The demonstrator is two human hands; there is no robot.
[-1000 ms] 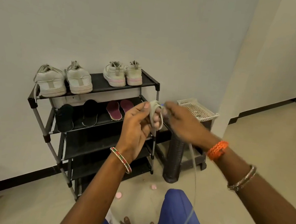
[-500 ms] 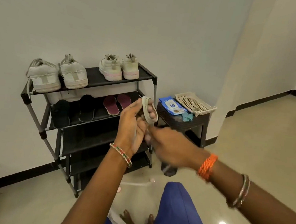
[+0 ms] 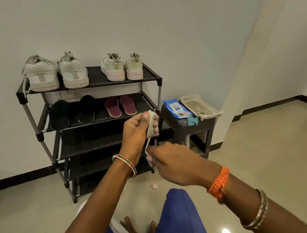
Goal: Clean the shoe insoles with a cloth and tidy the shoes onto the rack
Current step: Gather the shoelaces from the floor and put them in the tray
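No words or numbers can be read anywhere. The blue packet [image 3: 175, 107] on the dark stool [image 3: 185, 128] carries a white label — its print is too small and blurred to make out.

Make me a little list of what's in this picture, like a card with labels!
left hand: left hand holds a cord wound round its fingers
right hand: right hand pinches the cord's loose end
top shelf: two pairs of white sneakers on the rack
second shelf: dark insoles and maroon insoles
stool: stool with wipes pack and basket
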